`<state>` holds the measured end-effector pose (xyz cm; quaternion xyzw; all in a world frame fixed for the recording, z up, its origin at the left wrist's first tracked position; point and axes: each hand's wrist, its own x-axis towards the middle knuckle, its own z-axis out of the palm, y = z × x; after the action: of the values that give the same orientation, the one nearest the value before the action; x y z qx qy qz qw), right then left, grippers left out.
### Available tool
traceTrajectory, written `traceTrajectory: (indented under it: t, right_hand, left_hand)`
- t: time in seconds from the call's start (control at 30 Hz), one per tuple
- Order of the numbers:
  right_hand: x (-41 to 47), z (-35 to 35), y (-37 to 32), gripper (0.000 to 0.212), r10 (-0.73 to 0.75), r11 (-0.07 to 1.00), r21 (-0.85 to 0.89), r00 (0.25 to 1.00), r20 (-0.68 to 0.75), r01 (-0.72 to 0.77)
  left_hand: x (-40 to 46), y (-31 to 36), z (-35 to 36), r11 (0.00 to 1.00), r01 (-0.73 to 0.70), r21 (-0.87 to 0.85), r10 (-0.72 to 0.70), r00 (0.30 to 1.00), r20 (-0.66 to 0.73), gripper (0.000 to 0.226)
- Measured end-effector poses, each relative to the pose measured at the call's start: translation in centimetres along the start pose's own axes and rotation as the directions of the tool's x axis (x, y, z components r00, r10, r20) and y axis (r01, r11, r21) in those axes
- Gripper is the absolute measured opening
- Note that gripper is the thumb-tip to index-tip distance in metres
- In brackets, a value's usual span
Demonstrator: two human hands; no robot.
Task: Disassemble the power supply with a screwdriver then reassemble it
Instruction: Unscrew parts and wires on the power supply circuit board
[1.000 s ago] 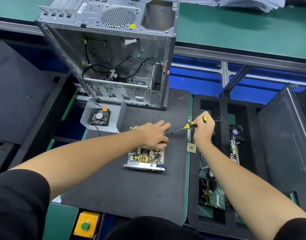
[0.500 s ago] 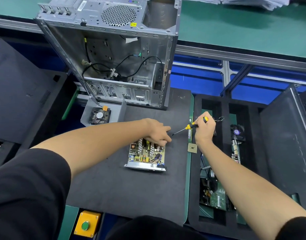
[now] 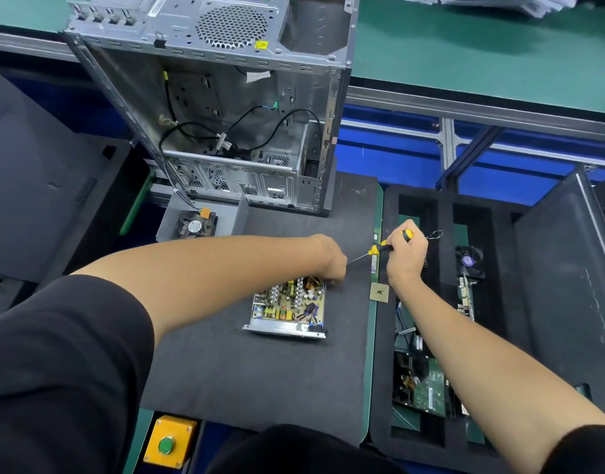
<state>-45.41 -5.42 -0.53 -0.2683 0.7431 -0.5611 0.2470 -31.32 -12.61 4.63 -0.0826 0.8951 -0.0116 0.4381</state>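
Nearest, a yellow button box [image 3: 170,441] at the tabletop edge. On the black mat [image 3: 246,371] sits the power supply [image 3: 289,307], cover off, board exposed, metal base facing me. Step in hand looks like a screw at the far right corner: keep the tip square in the head, press down along the shaft, keep the base pinned so it doesn't skate on the mat. Left hand [image 3: 330,260] rests on that far corner, fingers curled down; can't tell if it grips the edge or just presses. Right hand [image 3: 405,256] is closed around the screwdriver [image 3: 379,249], tip aimed at the left hand's fingers. A CPU chip [image 3: 379,292] lies just right of the mat. Beyond, the loose fan [image 3: 195,225], then the open PC case [image 3: 232,107].
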Motion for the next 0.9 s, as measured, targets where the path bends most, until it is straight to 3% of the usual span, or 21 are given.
traceTrajectory:
  t: [0.13,0.2,0.37,0.53,0.77,0.9]
  right_hand:
    - [0.2,0.2,0.0,0.008,0.011,1.0,0.011,1.0,0.011,-0.011]
    - [0.1,0.2,-0.2,0.008,0.002,1.0,0.013,1.0,0.011,-0.002]
    - [-0.1,-0.1,-0.6,0.012,-0.026,1.0,0.014,1.0,0.002,0.026]
    - [-0.2,-0.4,-0.9,0.01,-0.022,0.999,0.04,1.0,0.002,0.022]
    - [-0.1,-0.4,-0.9,0.011,-0.01,0.994,0.106,1.0,0.013,0.009]
    - [0.1,-0.1,-0.7,0.01,0.017,0.993,0.12,1.0,-0.001,-0.017]
  left_hand:
    - [0.2,0.3,0.9,0.953,-0.11,0.284,0.128,0.991,-0.046,0.032]
    - [0.5,0.2,1.3,0.946,-0.102,0.307,0.131,0.988,-0.076,0.035]
    - [0.9,0.0,1.9,0.975,-0.057,0.215,0.104,0.971,-0.214,0.042]
    - [0.3,0.0,2.1,0.978,-0.069,0.195,0.103,0.981,-0.167,0.04]
    - [-0.4,-1.2,2.0,0.913,-0.185,0.364,0.257,0.953,-0.161,0.034]
    - [-0.5,-1.3,2.4,0.976,-0.08,0.201,0.118,0.976,-0.184,0.034]
